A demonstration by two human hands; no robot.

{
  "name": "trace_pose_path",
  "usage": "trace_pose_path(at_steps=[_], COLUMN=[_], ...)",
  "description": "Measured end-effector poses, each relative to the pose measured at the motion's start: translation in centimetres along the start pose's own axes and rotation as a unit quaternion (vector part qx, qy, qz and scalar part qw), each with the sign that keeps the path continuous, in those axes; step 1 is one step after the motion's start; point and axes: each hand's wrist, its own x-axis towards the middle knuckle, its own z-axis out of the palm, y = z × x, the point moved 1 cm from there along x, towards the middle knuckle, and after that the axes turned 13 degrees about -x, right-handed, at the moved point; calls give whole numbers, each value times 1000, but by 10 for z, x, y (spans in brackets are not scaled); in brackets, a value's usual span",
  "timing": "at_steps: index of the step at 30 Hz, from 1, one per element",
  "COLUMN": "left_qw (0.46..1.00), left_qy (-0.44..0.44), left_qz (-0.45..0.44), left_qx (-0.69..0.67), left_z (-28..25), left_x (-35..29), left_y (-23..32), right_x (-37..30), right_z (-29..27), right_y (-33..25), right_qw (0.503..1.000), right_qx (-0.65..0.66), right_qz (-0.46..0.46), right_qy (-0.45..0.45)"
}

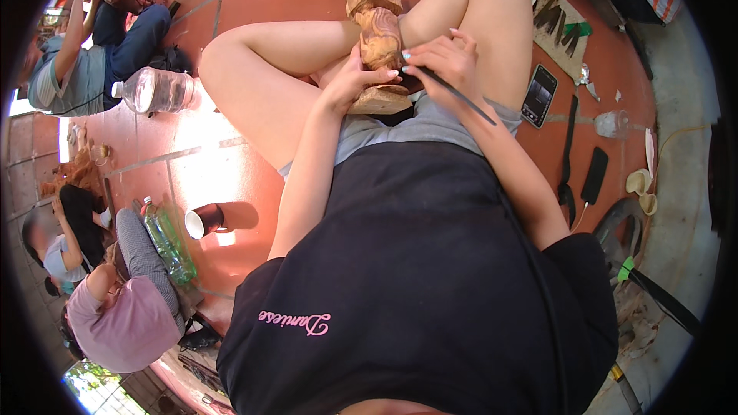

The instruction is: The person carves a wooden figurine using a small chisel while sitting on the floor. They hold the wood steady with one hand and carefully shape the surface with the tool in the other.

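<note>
A carved wooden block (380, 31) stands between my crossed legs, with a squared top, a rounded, swirling-grained middle and a flat square base (380, 100). My left hand (353, 83) wraps round its lower part from the left, thumb across the narrow section above the base. On the other side, my right hand (442, 65) grips a slim dark tool (461, 97), which slants back over my right wrist. Its working end lies by the carving's neck, partly hidden by my fingers; whether it is a file or a chisel I cannot tell.
On the right lie a cloth with several carving tools (560, 24), a phone (540, 95), a clear plastic cup (612, 124) and a dark strap (570, 150). To the left are a large clear bottle (157, 91), a green bottle (169, 246), a dark cup (204, 220) and several seated people.
</note>
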Motion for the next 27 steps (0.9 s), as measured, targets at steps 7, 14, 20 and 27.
trace_pose_path(at_steps=[7, 14, 20, 27], left_qw=[1000, 1000, 1000, 1000], left_qy=[8, 2, -6, 13], left_qz=[-22, 14, -6, -23], left_qx=[-15, 21, -12, -16], left_z=[2, -5, 1, 8], left_x=[-1, 0, -1, -5], left_y=[2, 1, 5, 9], right_x=[12, 1, 13, 0], right_z=[3, 1, 4, 4], right_y=[0, -10, -10, -9], right_qw=[999, 996, 993, 995], right_qx=[-21, -66, -98, -81], right_qz=[-8, -49, -49, -52], right_qy=[48, 22, 39, 8])
